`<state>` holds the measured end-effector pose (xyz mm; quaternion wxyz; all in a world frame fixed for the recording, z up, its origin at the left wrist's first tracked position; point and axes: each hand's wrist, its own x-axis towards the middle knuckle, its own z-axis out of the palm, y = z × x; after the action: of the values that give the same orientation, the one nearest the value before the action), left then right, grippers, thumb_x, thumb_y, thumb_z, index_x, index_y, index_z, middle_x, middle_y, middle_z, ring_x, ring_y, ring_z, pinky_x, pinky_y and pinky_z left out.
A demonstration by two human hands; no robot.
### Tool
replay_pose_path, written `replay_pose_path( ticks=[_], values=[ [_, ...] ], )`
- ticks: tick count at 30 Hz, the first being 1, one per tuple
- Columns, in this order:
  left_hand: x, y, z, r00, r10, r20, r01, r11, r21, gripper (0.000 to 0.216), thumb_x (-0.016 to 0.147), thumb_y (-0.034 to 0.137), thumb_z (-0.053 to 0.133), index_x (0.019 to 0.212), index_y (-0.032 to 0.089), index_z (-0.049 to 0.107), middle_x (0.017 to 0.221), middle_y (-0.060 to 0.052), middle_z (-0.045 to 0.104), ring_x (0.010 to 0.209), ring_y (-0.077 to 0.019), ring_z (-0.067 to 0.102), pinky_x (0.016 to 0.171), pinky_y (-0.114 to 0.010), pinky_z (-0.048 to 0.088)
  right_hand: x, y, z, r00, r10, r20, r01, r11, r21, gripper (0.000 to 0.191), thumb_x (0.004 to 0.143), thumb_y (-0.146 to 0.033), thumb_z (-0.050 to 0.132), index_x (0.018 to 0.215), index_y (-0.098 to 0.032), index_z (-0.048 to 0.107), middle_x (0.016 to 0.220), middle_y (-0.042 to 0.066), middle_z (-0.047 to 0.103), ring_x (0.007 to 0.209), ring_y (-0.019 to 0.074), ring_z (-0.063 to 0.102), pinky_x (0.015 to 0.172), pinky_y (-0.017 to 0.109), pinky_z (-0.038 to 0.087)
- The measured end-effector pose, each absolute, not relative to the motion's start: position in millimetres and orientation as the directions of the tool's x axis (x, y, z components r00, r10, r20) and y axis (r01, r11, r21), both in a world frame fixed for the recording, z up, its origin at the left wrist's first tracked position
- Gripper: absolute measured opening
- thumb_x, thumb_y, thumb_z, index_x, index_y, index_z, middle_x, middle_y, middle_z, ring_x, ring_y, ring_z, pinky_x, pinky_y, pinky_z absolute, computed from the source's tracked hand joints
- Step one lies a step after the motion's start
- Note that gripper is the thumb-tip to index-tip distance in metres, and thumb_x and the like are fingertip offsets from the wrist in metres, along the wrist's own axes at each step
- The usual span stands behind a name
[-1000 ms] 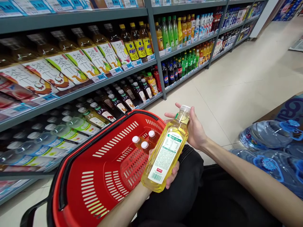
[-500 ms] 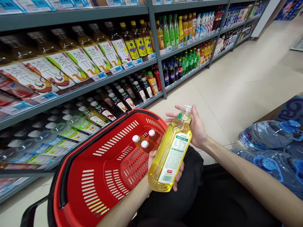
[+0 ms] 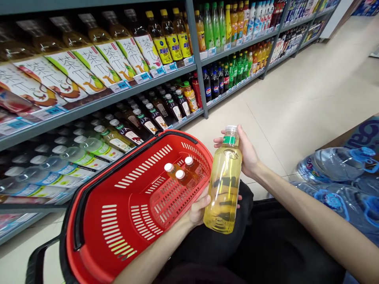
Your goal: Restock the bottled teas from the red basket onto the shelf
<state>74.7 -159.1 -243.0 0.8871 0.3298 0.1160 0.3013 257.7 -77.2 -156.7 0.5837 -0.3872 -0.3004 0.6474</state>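
A large clear bottle of yellow drink (image 3: 223, 185), with a white cap and a green neck band, is held upright, tilted slightly, between my two hands. My left hand (image 3: 199, 209) wraps round its lower part, thumb in front and fingertips showing at the far side. Around the bottle's neck, my right hand (image 3: 244, 152) is closed, with its fingers passing behind. The bottle's printed label is out of sight; a plain side faces me. Just left of it stands a red shopping basket (image 3: 118, 213), holding three small bottles of reddish drink (image 3: 182, 175) with white caps at its far end.
Shelves (image 3: 189, 59) packed with bottled drinks run along the left and back. Large blue-handled water jugs (image 3: 328, 167) stand on the right beside a cardboard box (image 3: 364, 134). The basket's black handle (image 3: 44, 256) hangs at its near left. Tiled floor (image 3: 284, 114) extends behind my hands.
The yellow bottle has been turned about its length, so its white label no longer faces me. It is more upright and slightly farther right. My left hand has shifted its hold along the side.
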Motion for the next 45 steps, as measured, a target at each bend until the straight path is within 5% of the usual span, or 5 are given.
replay_pose_path(
  ticks=[10,15,19,28,45],
  values=[
    [82,-170,-248,0.548,0.822,-0.158,-0.49,0.467,0.736,0.114,0.066,0.075,0.083,0.158,0.026,0.038,0.142,-0.02,0.062,0.129,-0.0433,0.062,0.107,-0.065,0.049,253,-84,-145,-0.031,0.988,-0.152,-0.283,-0.154,-0.947,0.037,0.069,-0.042,0.09,0.095,-0.022,0.073,0.092,0.005,0.075,0.084,0.0237,0.068,0.079,0.039,0.055],
    [82,-164,-240,0.617,0.736,-0.278,-0.455,0.622,0.637,0.077,0.083,0.073,0.07,0.133,0.015,0.064,0.123,-0.02,0.073,0.123,-0.0413,0.067,0.109,-0.061,0.05,253,-83,-151,-0.013,0.989,-0.147,-0.445,-0.137,-0.885,0.027,0.073,-0.036,0.084,0.092,-0.022,0.072,0.091,0.003,0.074,0.08,0.021,0.067,0.081,0.039,0.054],
    [86,-162,-238,0.519,0.833,-0.191,-0.544,0.494,0.678,0.058,0.084,0.053,0.078,0.129,0.018,0.067,0.123,-0.015,0.075,0.126,-0.0366,0.067,0.115,-0.057,0.046,253,-87,-144,-0.107,0.991,-0.076,-0.457,-0.117,-0.882,0.023,0.078,-0.037,0.078,0.096,-0.023,0.073,0.1,0.004,0.076,0.084,0.022,0.068,0.086,0.041,0.054],
    [84,-154,-244,0.25,0.966,0.064,-0.414,0.047,0.909,0.088,0.071,0.054,0.089,0.145,0.019,0.059,0.146,-0.016,0.063,0.138,-0.0393,0.055,0.116,-0.05,0.045,254,-85,-142,-0.039,0.99,-0.136,-0.256,-0.141,-0.956,0.029,0.075,-0.041,0.083,0.091,-0.022,0.069,0.09,0.005,0.074,0.082,0.0235,0.066,0.08,0.04,0.051],
    [78,-148,-243,0.664,0.746,-0.054,-0.465,0.469,0.751,0.063,0.089,0.051,0.073,0.142,0.019,0.06,0.143,-0.015,0.065,0.14,-0.0377,0.055,0.12,-0.056,0.039,255,-88,-154,-0.102,0.98,-0.169,-0.533,-0.197,-0.823,0.027,0.067,-0.035,0.066,0.09,-0.022,0.064,0.082,0.004,0.071,0.091,0.0286,0.069,0.081,0.043,0.054]
  ],
)
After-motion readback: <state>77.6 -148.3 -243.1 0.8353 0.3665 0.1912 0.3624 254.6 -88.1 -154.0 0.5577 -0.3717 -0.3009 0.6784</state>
